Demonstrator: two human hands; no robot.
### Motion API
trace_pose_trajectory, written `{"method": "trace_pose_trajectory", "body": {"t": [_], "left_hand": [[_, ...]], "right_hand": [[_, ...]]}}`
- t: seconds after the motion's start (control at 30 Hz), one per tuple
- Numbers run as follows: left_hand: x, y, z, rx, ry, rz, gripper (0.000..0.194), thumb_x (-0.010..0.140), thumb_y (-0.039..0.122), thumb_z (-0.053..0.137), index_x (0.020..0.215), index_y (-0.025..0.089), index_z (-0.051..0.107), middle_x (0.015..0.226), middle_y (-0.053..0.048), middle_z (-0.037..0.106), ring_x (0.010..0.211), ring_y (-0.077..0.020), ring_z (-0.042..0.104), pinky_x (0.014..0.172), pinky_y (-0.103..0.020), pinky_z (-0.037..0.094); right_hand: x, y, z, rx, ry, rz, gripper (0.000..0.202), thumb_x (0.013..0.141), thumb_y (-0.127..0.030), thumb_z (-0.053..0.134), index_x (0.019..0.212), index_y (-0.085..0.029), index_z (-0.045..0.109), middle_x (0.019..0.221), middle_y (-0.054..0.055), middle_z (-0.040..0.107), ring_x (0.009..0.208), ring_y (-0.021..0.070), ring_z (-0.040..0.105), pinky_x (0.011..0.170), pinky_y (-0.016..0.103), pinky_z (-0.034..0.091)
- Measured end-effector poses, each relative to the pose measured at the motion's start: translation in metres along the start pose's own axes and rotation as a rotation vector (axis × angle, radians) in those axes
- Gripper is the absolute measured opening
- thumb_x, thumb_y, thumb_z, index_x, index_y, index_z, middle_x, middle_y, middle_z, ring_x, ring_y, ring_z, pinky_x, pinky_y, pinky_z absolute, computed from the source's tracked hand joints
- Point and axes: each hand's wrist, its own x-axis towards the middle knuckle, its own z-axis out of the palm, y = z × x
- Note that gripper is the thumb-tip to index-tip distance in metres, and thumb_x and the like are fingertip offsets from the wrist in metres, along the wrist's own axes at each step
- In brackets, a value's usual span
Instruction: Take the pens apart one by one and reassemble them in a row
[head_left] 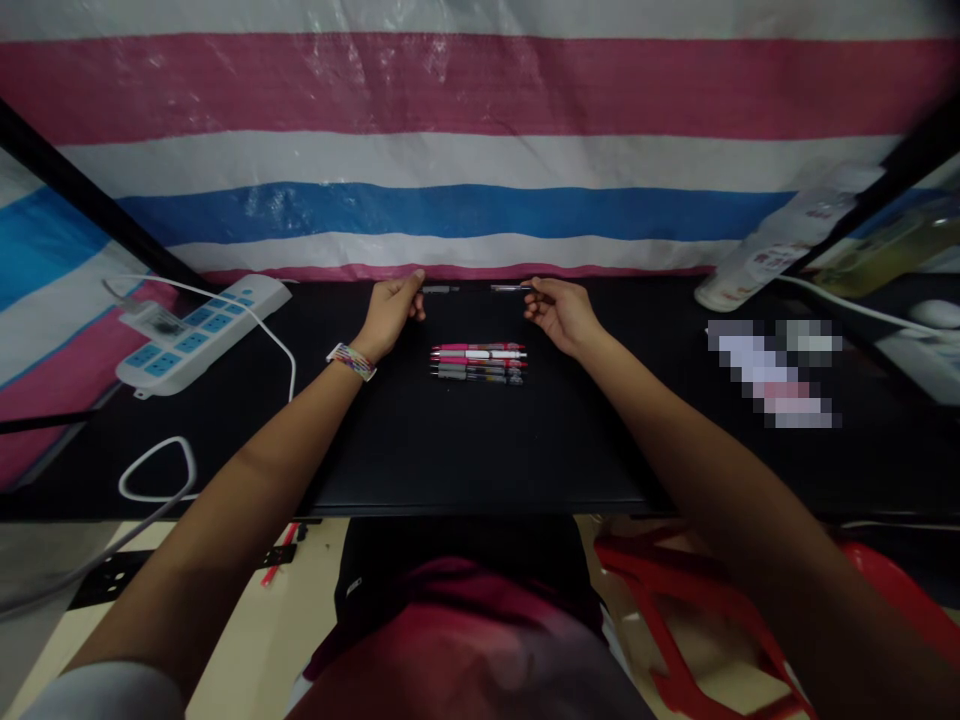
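My left hand (396, 307), a woven band at its wrist, pinches a dark grey pen piece (441, 289) that points right. Opposite it, my right hand (559, 312) pinches a thin see-through pen piece (508, 288) pointing left. A gap separates the two pieces; whether they belong to one pen I cannot tell. Below and between my hands, several pens lie side by side on the black table (480, 450): a red pen (476, 348) at the top, a white and red pen (480, 355) under it, and a grey see-through pen (476, 377) lowest.
A white power strip (202, 335) with a plug and cable (289, 350) lies at left. At right stand a tilted-looking plastic bottle (772, 255) and a bottle of yellowish liquid (885, 250), beside a blurred-out item (772, 375). Striped sheeting (480, 210) hangs behind; a red stool (697, 600) is below.
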Motion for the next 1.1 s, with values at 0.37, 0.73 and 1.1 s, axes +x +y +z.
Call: {"method": "trace_pose_trajectory", "body": {"t": [0.37,0.73,1.1], "left_hand": [[-0.008,0.004,0.005,0.076,-0.162,0.080,0.057,0.109,0.049,0.071,0.061,0.019,0.066,0.053,-0.002,0.063,0.051,-0.0089,0.056,0.055,-0.022,0.043],[-0.007,0.000,0.009,-0.075,-0.219,0.129,0.027,0.091,0.038,0.091,0.092,0.021,0.071,0.070,0.002,0.068,0.058,-0.0096,0.064,0.057,-0.021,0.052],[-0.007,-0.004,0.012,-0.098,-0.223,0.134,0.021,0.091,0.024,0.085,0.109,0.020,0.075,0.100,-0.007,0.081,0.087,-0.0164,0.078,0.070,-0.025,0.060]], "right_hand": [[-0.020,0.001,0.015,-0.113,-0.140,-0.075,0.008,0.096,-0.014,0.081,0.089,-0.016,0.084,0.076,0.004,0.074,0.068,0.0123,0.067,0.071,0.027,0.061],[-0.019,-0.001,0.015,-0.059,-0.112,-0.056,0.010,0.094,-0.010,0.078,0.088,-0.014,0.084,0.073,0.004,0.073,0.065,0.0117,0.065,0.068,0.026,0.060],[-0.020,-0.001,0.018,-0.025,-0.091,-0.031,0.019,0.098,-0.005,0.070,0.087,-0.013,0.083,0.073,0.004,0.072,0.064,0.0109,0.064,0.067,0.025,0.059]]}}
